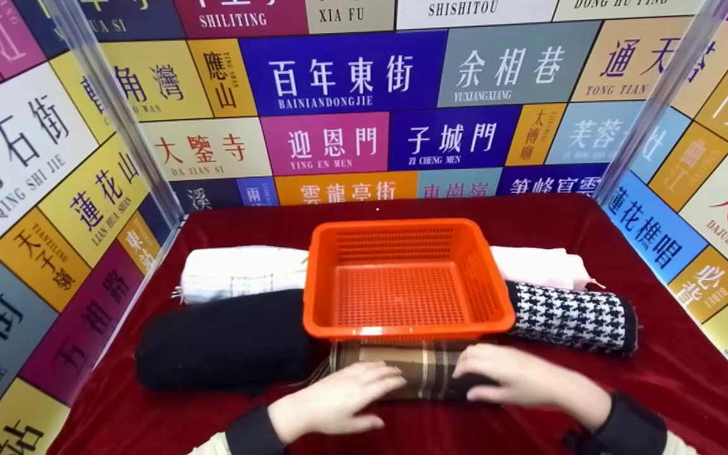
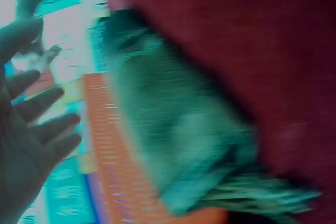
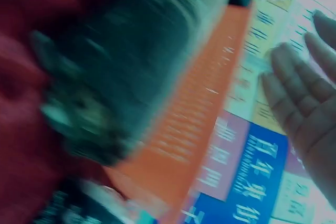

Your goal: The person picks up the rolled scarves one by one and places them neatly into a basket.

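A rolled brown plaid scarf (image 1: 427, 366) lies on the red cloth, right in front of an orange plastic basket (image 1: 446, 329). Above its left part hovers my left hand (image 1: 342, 398), palm down with fingers extended. My right hand (image 1: 522, 376) is over its right end, fingers loosely bent. The left wrist view, though blurred, has the left hand (image 2: 31, 129) apart from the scarf (image 2: 168, 114), whose fringe spreads at one end. Likewise the right hand (image 3: 310, 103) stands off the scarf (image 3: 131, 51) in the right wrist view. Neither hand holds anything.
A rolled black scarf (image 1: 225, 341) and a white one (image 1: 244, 268) lie left of the basket. On its right are a houndstooth roll (image 1: 572, 316) and a pale pink-white roll (image 1: 544, 265). Panels printed with place names (image 1: 345, 72) surround the red-covered table (image 1: 117, 404).
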`<state>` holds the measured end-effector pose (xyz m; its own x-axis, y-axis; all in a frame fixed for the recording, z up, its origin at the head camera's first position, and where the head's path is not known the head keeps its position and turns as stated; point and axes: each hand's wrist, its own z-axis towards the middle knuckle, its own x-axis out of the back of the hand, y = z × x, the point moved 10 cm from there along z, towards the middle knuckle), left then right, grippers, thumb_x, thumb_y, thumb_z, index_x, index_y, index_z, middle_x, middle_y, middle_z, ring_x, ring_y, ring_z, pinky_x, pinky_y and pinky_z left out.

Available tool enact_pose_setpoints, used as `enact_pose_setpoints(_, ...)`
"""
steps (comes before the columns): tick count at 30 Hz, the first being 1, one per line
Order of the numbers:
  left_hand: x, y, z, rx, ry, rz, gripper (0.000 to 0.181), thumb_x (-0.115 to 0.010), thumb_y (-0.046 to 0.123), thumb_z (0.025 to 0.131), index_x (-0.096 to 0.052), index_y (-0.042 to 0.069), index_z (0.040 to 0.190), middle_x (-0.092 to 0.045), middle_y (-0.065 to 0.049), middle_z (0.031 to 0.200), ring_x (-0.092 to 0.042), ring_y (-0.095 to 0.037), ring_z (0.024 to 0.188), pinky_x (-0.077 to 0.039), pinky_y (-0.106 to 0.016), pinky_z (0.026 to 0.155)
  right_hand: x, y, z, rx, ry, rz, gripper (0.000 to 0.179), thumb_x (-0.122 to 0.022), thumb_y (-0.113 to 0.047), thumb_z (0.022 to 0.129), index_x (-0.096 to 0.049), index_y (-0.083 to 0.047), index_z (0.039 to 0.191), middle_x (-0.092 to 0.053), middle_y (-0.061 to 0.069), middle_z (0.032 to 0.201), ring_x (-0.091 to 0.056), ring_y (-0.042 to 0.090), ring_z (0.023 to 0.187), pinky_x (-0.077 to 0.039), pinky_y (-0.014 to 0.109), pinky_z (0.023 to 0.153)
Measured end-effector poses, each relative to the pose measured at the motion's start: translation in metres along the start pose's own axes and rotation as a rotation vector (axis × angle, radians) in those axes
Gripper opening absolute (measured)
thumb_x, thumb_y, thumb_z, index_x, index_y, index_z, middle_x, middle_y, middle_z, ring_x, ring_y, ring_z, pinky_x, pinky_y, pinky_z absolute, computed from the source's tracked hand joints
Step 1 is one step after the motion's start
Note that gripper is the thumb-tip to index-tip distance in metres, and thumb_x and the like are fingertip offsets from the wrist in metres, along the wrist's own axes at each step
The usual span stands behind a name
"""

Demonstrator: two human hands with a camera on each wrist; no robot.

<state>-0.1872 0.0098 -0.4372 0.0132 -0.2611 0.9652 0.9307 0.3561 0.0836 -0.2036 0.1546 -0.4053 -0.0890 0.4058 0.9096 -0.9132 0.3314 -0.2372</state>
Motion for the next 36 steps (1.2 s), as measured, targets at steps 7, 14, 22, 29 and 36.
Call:
enact_pose_setpoints(7, -0.037, -0.051, -0.025, 0.340, -0.012, 0.151, 0.075, -0.069, 0.038, 0.075, -0.040, 0.000, 0.133, -0.048, -0.017, 0.127, -0.048, -0.033, 0.113, -0.040, -0.044, 0.094, -0.057, 0.044, -0.037, -0.276, -0.152, -0.181, 0.085, -0.077, -0.034, 0.064, -0.040, -0.001, 0.134, -0.043, 0.023, 0.133, -0.042, 0.040, 0.119, -0.037, 0.053, 0.094)
enact_pose_setpoints(14, -0.057, -0.071, -0.017, 0.460, -0.102, 0.249, 0.088, -0.078, 0.045, 0.061, -0.041, 0.003, 0.128, -0.051, -0.017, 0.115, -0.056, -0.030, 0.091, -0.048, -0.037, 0.074, -0.079, 0.074, -0.043, -0.333, -0.157, -0.298, 0.100, -0.082, -0.039, 0.052, -0.039, -0.004, 0.135, -0.042, 0.025, 0.131, -0.045, 0.042, 0.114, -0.042, 0.052, 0.089)
enact_pose_setpoints(22, -0.070, -0.093, -0.018, 0.653, -0.253, 0.032, 0.089, -0.069, 0.062, 0.062, -0.046, 0.006, 0.126, -0.056, -0.018, 0.109, -0.060, -0.034, 0.089, -0.049, -0.042, 0.070, -0.091, 0.098, -0.041, -0.516, -0.366, 0.136, 0.104, -0.078, -0.041, 0.063, -0.024, 0.000, 0.142, -0.029, 0.029, 0.141, -0.034, 0.044, 0.125, -0.029, 0.055, 0.100)
enact_pose_setpoints(29, -0.072, -0.096, -0.014, 0.683, -0.214, 0.028, 0.074, -0.078, 0.045, 0.058, -0.051, 0.008, 0.116, -0.063, -0.015, 0.092, -0.062, -0.031, 0.079, -0.049, -0.039, 0.062, -0.092, 0.106, -0.037, -0.557, -0.333, 0.065, 0.095, -0.079, -0.038, 0.059, -0.037, 0.003, 0.134, -0.052, 0.026, 0.121, -0.052, 0.039, 0.106, -0.039, 0.050, 0.092)
enact_pose_setpoints(36, -0.064, -0.099, -0.010, 0.695, -0.125, 0.081, 0.065, -0.083, 0.037, 0.050, -0.054, 0.007, 0.100, -0.066, -0.006, 0.080, -0.063, -0.026, 0.071, -0.049, -0.035, 0.058, -0.085, 0.109, -0.030, -0.581, -0.201, -0.025, 0.075, -0.080, -0.023, 0.050, -0.050, -0.005, 0.117, -0.063, 0.009, 0.089, -0.059, 0.025, 0.076, -0.048, 0.039, 0.066)
